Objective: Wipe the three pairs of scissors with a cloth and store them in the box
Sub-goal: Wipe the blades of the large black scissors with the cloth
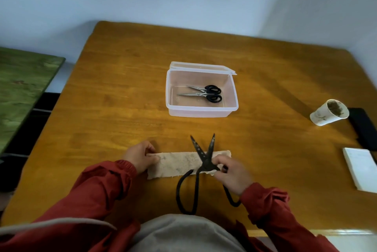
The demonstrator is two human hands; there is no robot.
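The left hand (140, 158) pinched the cloth (177, 164), the right hand (232, 176) gripped the open scissors (199, 149); wiping toward the tips seemed safest.

Both forearms, clad in red jacket sleeves (106, 186), are stretched forward from the lower edge of the view. The left hand (140, 159) is curled, with thumb and fingers pinched on the left end of the stained beige cloth strip (177, 163). The large black iron scissors (205, 160) are gripped near the pivot by the right hand (232, 174).
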